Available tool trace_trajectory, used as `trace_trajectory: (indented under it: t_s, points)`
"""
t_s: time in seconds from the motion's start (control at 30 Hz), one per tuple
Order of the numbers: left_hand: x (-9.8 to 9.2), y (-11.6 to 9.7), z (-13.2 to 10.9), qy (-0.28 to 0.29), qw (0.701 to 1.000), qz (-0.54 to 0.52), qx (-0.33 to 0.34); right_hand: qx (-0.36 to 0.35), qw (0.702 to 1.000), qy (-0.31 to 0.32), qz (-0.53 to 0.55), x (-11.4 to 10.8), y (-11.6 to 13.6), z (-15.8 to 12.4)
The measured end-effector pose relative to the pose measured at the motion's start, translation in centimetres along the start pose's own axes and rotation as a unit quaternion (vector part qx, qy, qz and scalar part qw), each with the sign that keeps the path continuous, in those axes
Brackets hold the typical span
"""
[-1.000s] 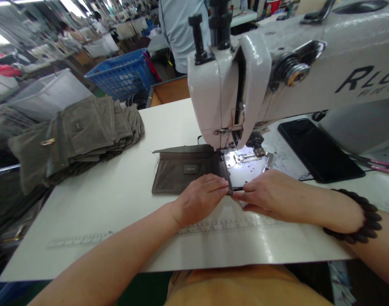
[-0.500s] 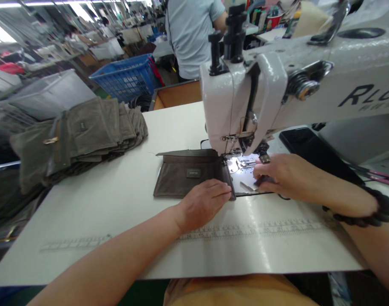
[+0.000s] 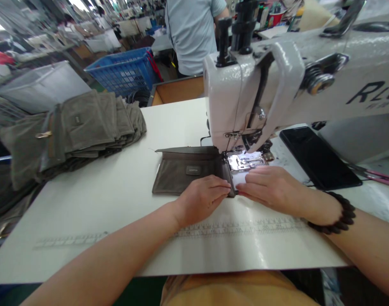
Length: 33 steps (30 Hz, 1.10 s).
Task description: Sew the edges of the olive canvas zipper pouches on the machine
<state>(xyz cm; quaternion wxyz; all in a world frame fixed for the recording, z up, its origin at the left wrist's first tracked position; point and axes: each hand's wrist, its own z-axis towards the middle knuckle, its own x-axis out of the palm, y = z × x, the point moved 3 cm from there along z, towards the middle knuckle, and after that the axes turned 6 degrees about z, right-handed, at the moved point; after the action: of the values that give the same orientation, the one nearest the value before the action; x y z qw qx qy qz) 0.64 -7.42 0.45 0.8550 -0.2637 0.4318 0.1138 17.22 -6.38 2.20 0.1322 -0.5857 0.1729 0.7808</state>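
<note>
A brown fabric pouch (image 3: 173, 176) with a small label (image 3: 193, 170) lies flat on the white table, its back strip folded up. Its right edge runs under the needle area of a white sewing machine (image 3: 224, 106). My left hand (image 3: 205, 195) rests on the pouch's front right corner, fingers together and pressing its edge. Just right of that edge is my right hand (image 3: 267, 187), fingers drawn together over the metal plate (image 3: 245, 161), fingertips close to the pouch. Whatever lies under the right palm is hidden.
Several similar brown fabric pieces (image 3: 86, 123) are stacked at the left. A black phone (image 3: 318, 157) and pink-handled scissors (image 3: 379, 175) lie at the right. A printed ruler (image 3: 226, 231) runs along the front. Behind are a blue basket (image 3: 124, 70) and a person (image 3: 194, 38).
My right hand has moved left and toward me, to the pouch's right edge. The small dark thing with a metal blade at its fingers is now out of sight. My left hand stays put.
</note>
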Motion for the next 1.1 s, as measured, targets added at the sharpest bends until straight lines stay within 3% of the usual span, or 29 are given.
trace_trajectory:
  t_s: [0.13, 0.23, 0.43, 0.53, 0.7, 0.9, 1.1]
  points:
    - [-0.1, 0.1, 0.2, -0.006, 1.000, -0.024, -0.014, -0.047, 0.999, 0.016, 0.017, -0.3, 0.8, -0.4]
    - [-0.2, 0.2, 0.3, -0.011, 0.999, -0.033, -0.020, -0.038, 0.998, 0.032, 0.033, -0.3, 0.8, -0.4]
    - [0.0, 0.3, -0.1, -0.009, 1.000, -0.026, 0.008, -0.007, 0.989, 0.137, 0.049, 0.5, 0.9, -0.3]
    - [0.1, 0.3, -0.2, -0.006, 1.000, 0.000, 0.030, 0.004, 0.987, 0.154, 0.054, 0.6, 0.9, -0.2]
    - [0.1, -0.1, -0.1, 0.001, 0.996, 0.061, 0.070, 0.000, 0.987, 0.150, 0.065, 0.2, 0.8, -0.4]
    - [0.1, -0.2, -0.2, 0.012, 0.994, 0.073, 0.074, -0.014, 0.996, 0.080, 0.047, 0.0, 1.1, -0.6]
    - [0.2, -0.2, -0.7, 0.037, 0.992, 0.087, 0.083, -0.009, 0.994, 0.104, 0.010, 0.9, 1.7, -0.5]
